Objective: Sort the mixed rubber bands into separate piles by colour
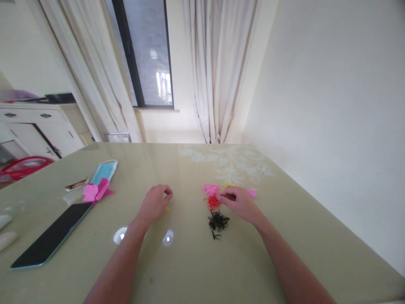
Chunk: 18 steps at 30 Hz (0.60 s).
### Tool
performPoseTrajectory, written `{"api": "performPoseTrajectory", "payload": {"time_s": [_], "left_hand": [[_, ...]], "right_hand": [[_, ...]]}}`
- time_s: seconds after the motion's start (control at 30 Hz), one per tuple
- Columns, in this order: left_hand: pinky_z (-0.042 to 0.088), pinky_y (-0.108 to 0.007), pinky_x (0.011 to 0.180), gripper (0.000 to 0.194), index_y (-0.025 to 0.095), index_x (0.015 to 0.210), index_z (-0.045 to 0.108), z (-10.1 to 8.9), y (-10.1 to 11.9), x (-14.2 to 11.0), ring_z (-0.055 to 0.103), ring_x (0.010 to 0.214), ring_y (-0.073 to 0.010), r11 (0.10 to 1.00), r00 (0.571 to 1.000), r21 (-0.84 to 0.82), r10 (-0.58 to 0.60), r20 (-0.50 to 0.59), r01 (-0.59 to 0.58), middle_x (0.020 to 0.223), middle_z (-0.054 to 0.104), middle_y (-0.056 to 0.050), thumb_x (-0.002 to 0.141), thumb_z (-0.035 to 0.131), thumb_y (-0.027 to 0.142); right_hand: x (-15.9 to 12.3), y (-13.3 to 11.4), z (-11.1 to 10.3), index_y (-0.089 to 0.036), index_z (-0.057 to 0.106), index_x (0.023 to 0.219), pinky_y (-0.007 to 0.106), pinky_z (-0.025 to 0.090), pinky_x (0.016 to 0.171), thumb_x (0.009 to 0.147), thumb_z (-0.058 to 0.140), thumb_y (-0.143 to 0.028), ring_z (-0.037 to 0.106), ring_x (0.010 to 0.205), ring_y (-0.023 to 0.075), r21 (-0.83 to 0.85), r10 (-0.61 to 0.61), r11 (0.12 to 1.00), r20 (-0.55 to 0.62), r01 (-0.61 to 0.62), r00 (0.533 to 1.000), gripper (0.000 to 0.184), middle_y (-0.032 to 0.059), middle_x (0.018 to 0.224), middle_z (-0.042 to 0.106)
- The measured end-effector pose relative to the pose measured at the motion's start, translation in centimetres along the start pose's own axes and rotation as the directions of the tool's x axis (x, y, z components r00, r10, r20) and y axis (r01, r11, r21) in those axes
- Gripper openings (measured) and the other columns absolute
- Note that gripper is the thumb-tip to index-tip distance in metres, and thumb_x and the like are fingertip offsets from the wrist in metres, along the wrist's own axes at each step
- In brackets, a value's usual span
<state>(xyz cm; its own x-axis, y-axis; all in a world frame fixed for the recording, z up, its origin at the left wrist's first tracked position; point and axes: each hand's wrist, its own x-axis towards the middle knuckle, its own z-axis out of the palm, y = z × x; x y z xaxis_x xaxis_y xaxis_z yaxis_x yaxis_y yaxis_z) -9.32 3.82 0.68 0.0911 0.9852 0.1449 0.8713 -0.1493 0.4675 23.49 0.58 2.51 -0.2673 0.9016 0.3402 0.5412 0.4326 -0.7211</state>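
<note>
My left hand (pixel 155 200) hovers at or just above the table, its fingers curled and thumb close to the forefinger. Anything held there is too small to make out. A tiny yellow piece (pixel 167 208) shows just below its fingers. My right hand (pixel 238 202) is closed in a pinch at the right edge of a heap of red rubber bands (pixel 213 202); what lies in its fingertips is unclear. Behind the red heap is a pink heap (pixel 211 189), and nearer me a black one (pixel 218 220). Yellow bands (pixel 229 185) are partly hidden beyond my right hand, beside a pink-purple bunch (pixel 252 193).
On the left of the glossy table (pixel 190 270) lie a black flat tablet-like slab (pixel 53 236), a folded pink paper shape (pixel 97 191), a blue face mask (pixel 105 171) and a small narrow packet (pixel 76 184). A wall (pixel 341 126) borders the right side.
</note>
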Motion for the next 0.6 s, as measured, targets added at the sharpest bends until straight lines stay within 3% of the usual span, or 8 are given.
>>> {"api": "performPoseTrajectory", "payload": {"time_s": [0.1,0.17,0.23,0.3,0.37,0.5,0.6], "left_hand": [[0.055,-0.033,0.082,0.022,0.019,0.093,0.07,0.0,2.6,-0.4,0.071,0.084,-0.0201,0.927,0.996,-0.373,0.008,-0.089,-0.04,0.092,0.077,-0.006,0.092,0.059,0.038],[0.058,-0.032,0.08,0.03,0.019,0.099,0.069,0.3,4.7,-1.1,0.072,0.083,-0.0195,0.761,0.995,-0.643,0.034,-0.089,-0.083,0.091,0.078,-0.006,0.086,0.066,0.045],[0.059,-0.033,0.082,0.038,0.019,0.106,0.07,0.7,6.6,-1.9,0.074,0.085,-0.0195,0.608,0.997,-0.793,0.071,-0.01,-0.052,0.093,0.079,-0.006,0.084,0.071,0.05],[0.059,-0.033,0.082,0.038,0.018,0.099,0.072,1.2,7.8,-2.6,0.075,0.086,-0.0204,0.508,0.993,-0.861,0.098,0.067,0.008,0.091,0.08,-0.007,0.081,0.076,0.051],[0.06,-0.034,0.081,0.038,0.018,0.094,0.072,1.8,8.5,-3.1,0.076,0.087,-0.0218,0.465,0.985,-0.883,0.114,0.129,0.062,0.091,0.081,-0.009,0.078,0.079,0.052],[0.06,-0.035,0.079,0.041,0.017,0.094,0.073,2.6,8.8,-3.3,0.077,0.089,-0.0238,0.447,0.974,-0.888,0.13,0.184,0.108,0.092,0.082,-0.01,0.077,0.081,0.054],[0.059,-0.035,0.082,0.041,0.018,0.102,0.074,2.1,8.6,-3.0,0.076,0.092,-0.024,0.49,0.964,-0.867,0.176,0.2,0.091,0.098,0.082,-0.011,0.079,0.078,0.052]], "right_hand": [[0.0,-0.4,0.3,-0.019,0.08,0.083,0.029,0.036,0.058,0.092,0.07,-0.038,0.051,0.063,0.0165,0.031,0.031,0.999,-0.139,-0.027,0.99,0.023,0.0028,0.071,0.065],[-0.2,-1.1,0.6,-0.02,0.08,0.087,0.029,0.035,0.057,0.092,0.071,-0.039,0.049,0.062,0.0158,0.061,0.017,0.998,-0.178,-0.006,0.984,0.022,0.0024,0.071,0.063],[-0.4,-1.9,1.1,-0.021,0.081,0.092,0.029,0.034,0.057,0.091,0.073,-0.04,0.047,0.061,0.0148,0.089,-0.028,0.995,-0.164,0.043,0.986,0.02,0.0017,0.074,0.062],[-0.7,-2.6,1.7,-0.022,0.081,0.095,0.028,0.035,0.058,0.088,0.077,-0.04,0.047,0.062,0.0144,0.111,-0.082,0.989,-0.125,0.096,0.989,0.02,0.0015,0.077,0.062],[-0.9,-3.0,2.3,-0.022,0.08,0.095,0.028,0.036,0.059,0.088,0.077,-0.04,0.049,0.064,0.0147,0.126,-0.119,0.983,-0.097,0.131,0.988,0.019,0.002,0.08,0.063],[-1.1,-3.3,3.1,-0.022,0.079,0.088,0.029,0.037,0.059,0.093,0.071,-0.038,0.049,0.065,0.0157,0.121,-0.133,0.982,-0.112,0.146,0.985,0.019,0.0026,0.077,0.063],[-1.0,-3.3,2.7,-0.021,0.076,0.082,0.029,0.037,0.059,0.09,0.073,-0.039,0.049,0.065,0.016,0.182,-0.099,0.975,-0.152,0.126,0.983,0.02,0.0022,0.074,0.061]]}}
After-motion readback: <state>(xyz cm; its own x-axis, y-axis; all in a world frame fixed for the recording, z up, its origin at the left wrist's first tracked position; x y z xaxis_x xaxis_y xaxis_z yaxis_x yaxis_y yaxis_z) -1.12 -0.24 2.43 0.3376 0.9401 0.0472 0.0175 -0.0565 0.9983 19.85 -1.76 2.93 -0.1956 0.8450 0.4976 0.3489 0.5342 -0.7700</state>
